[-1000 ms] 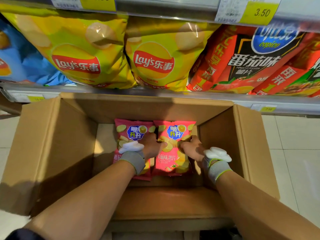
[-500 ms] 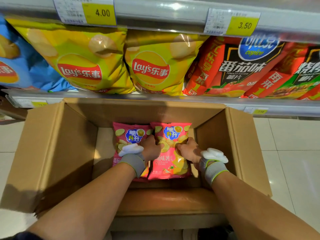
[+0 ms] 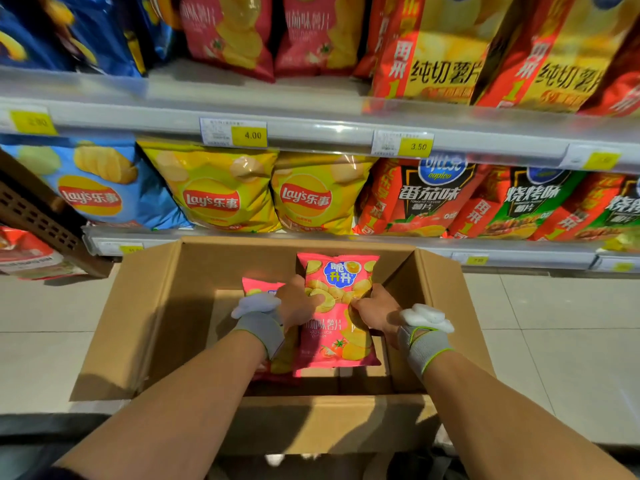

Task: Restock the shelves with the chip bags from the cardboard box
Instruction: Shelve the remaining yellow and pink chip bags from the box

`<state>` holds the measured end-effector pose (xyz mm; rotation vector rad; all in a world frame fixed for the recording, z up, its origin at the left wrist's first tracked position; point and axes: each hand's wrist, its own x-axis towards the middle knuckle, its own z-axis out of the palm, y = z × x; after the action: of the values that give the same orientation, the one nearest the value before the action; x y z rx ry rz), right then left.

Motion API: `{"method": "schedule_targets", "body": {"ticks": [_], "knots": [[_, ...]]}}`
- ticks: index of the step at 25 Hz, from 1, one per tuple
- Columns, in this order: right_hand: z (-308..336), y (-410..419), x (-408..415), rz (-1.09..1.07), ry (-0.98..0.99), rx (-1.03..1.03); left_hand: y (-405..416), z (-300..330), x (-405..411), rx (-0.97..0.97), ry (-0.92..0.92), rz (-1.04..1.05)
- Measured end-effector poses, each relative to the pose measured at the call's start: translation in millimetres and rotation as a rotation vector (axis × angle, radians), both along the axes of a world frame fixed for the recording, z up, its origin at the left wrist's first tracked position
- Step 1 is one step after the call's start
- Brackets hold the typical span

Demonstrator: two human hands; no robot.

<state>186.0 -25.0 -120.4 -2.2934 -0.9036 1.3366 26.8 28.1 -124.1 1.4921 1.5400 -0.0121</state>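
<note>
1. Two bare forearms are reaching from the near edge into the open cardboard box (image 3: 138,327), each wrist wearing a grey band with a white piece on top.
2. The left hand (image 3: 298,304) is clasping the left edge of a pink chip bag (image 3: 337,318), thumb lying on its front; the right hand (image 3: 375,311) is pinching the bag's right edge.
3. The bag is standing upright between the two hands, its top poking out beyond the fingers toward the far wall of the box.
4. A second pink bag (image 3: 258,285) is lying lower in the box, just left of the held one and partly hidden by the left wrist.
5. Beyond the box, yellow Lay's bags (image 3: 214,192) are sitting on a shelf (image 3: 311,128) carrying price tags (image 3: 249,135).
</note>
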Motion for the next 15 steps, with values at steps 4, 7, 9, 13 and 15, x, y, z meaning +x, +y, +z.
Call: {"method": "schedule_targets", "body": {"ticks": [4,7,9,13,15], "knots": [[34.5,-0.9,-3.6,0.016,0.017,0.061,-7.4,37.0,-4.9,0.072,-0.034,0.054],[64.5,-0.9,-9.5,0.037,0.007,0.116,-7.2,68.1,-12.7,0.109,-0.055,0.035],[82.5,0.7,-13.2,0.057,0.015,0.153,-5.0,83.5,-17.6,0.126,-0.091,0.031],[118.4,2.3,-20.1,0.093,0.002,0.199,1.0,109.7,-25.8,0.159,-0.197,0.036],[137.5,5.7,-24.2,0.113,-0.023,0.221,-1.7,136.6,-29.7,0.205,-0.187,0.051]]}}
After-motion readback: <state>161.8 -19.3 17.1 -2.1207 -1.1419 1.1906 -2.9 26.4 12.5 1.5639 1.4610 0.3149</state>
